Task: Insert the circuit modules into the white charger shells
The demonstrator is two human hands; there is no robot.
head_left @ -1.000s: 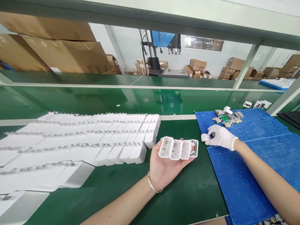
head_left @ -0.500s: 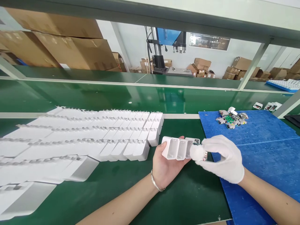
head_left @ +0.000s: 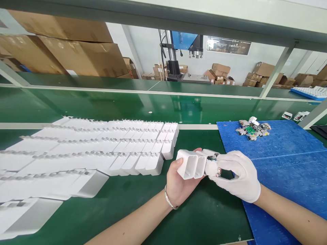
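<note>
My bare left hand (head_left: 175,185) grips a short row of white plastic housings (head_left: 189,164), their open ends turned toward me. At the right end of that row, my white-gloved right hand (head_left: 240,178) pinches a small circuit board assembly (head_left: 218,172) with metal ports on its side. A gloved fingertip covers much of the assembly, so whether it sits inside a housing I cannot tell. To the left, several rows of similar white housings (head_left: 143,163) stand on the green table (head_left: 122,207).
On the right lies a blue sheet (head_left: 286,163) with a cluster of circuit board assemblies (head_left: 251,129) on it. A few white housings (head_left: 287,115) stand behind the sheet. Shelf posts (head_left: 277,71) rise at the back, with cardboard boxes (head_left: 79,56) and a blue machine (head_left: 182,40) beyond.
My right hand has shifted slightly left with the circuit board assembly, closer into the row. The housings in my left hand have tilted so their openings face me more.
</note>
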